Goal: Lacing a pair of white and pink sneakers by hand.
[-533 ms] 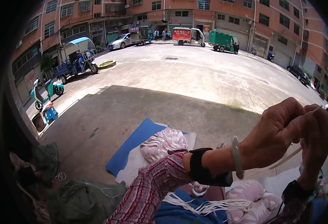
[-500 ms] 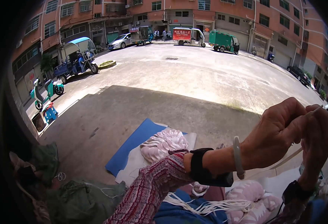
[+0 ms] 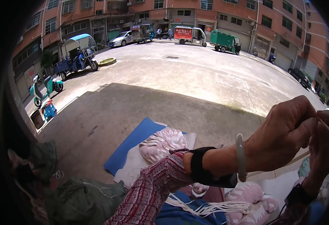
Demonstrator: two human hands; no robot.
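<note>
At the right, my left hand point(image 3: 284, 133) and my right hand point(image 3: 325, 146) meet with fingertips pinched together. A thin white cord point(image 3: 297, 156) hangs below the joined fingers; the part inside the pinch is hidden. My left arm wears a pale bangle, a black strap and a patterned red-and-white sleeve. A black band circles my right wrist. Below the arms, a bundle of loose white cords point(image 3: 209, 207) lies across blue cloth point(image 3: 179, 217) on my lap. Beside it are pink-and-white fabric pieces point(image 3: 246, 193).
On the ground ahead, a stack of pink-and-white fabric pieces point(image 3: 164, 144) rests on a pale sheet over a blue sheet point(image 3: 125, 148). Dark green cloth point(image 3: 82, 198) lies lower left. A blue stool point(image 3: 49, 109), scooter point(image 3: 44, 90) and blue three-wheeler point(image 3: 76, 60) stand at left.
The cord's pale end, which stuck out above the fingertips, no longer shows. Both hands have shifted slightly right, still pinched together.
</note>
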